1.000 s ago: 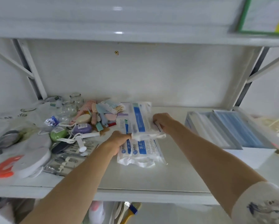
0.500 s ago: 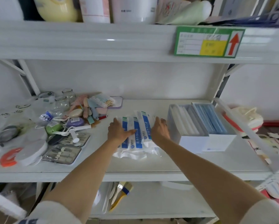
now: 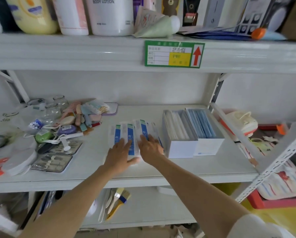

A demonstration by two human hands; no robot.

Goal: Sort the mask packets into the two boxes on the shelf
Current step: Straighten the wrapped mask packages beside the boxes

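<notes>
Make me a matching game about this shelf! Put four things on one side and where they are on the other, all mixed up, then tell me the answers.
Things:
1. blue-and-white mask packets
2. white cardboard box of blue masks
3. green and yellow shelf label with a red arrow
4. yellow-handled paintbrush

Places:
A. on the edge of the upper shelf
B. under both hands, the left hand and right hand
C. on the lower shelf
D. right of the white cardboard box of white masks

Pairs: 1-B, 2-D, 3-A, 4-C
</notes>
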